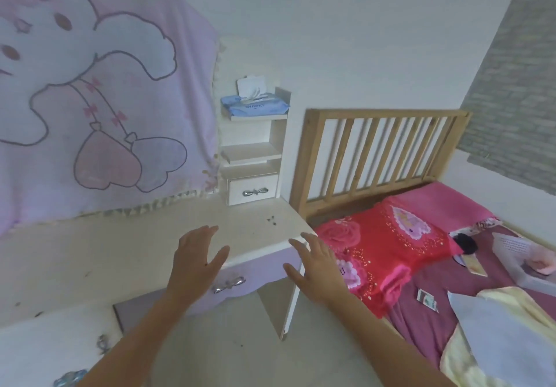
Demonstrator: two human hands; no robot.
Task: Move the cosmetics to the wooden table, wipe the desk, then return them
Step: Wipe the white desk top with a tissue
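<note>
Reaches both arms forward, palms down. Holds left hand (195, 262) over the front edge of the desk (120, 245), fingers splayed wide, gripping nothing. Holds right hand (316, 269) at the desk's right corner, beside the bed (451, 281), fingers likewise spread and empty.

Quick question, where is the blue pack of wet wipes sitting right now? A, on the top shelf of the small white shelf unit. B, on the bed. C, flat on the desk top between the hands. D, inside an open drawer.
A: the blue pack of wet wipes lies on the top shelf of the white shelf unit, which stands at the back of the desk.
</note>
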